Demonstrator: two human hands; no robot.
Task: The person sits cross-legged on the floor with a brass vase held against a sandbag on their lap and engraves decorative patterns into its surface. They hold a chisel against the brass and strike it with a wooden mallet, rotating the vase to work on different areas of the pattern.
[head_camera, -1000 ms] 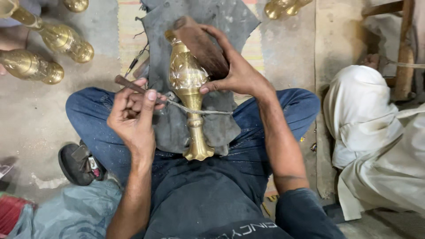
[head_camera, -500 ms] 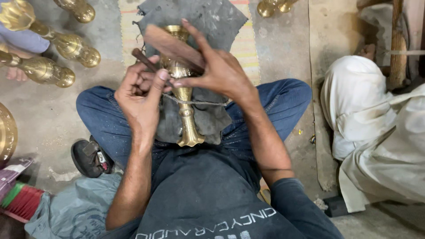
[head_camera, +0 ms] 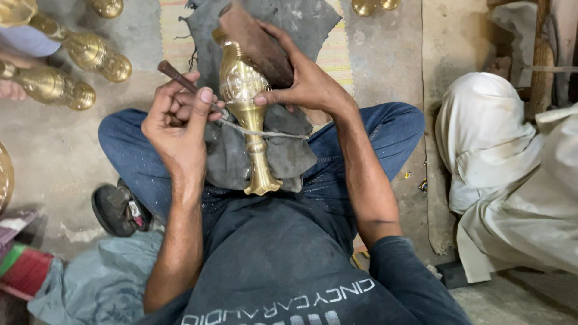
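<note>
A brass vase (head_camera: 244,105) with an engraved body lies along my lap on a dark grey cloth (head_camera: 232,153), its foot toward me. A cord crosses its stem. My left hand (head_camera: 177,120) grips a thin brown-handled engraving tool (head_camera: 180,78), its tip against the vase's left side. My right hand (head_camera: 304,84) holds a brown wooden block (head_camera: 256,42) over the vase's upper body, thumb pressed on the brass.
Several finished brass vases (head_camera: 78,60) lie on the concrete floor at upper left, more brass pieces (head_camera: 370,6) at the top. A person in white clothes (head_camera: 512,174) sits at right. A black shoe (head_camera: 117,210), grey cloth and a red object lie lower left.
The view has shifted and the vase sits slightly lower in frame. My right hand has brought the wooden block down onto the vase's upper body; my left hand keeps the tool against it.
</note>
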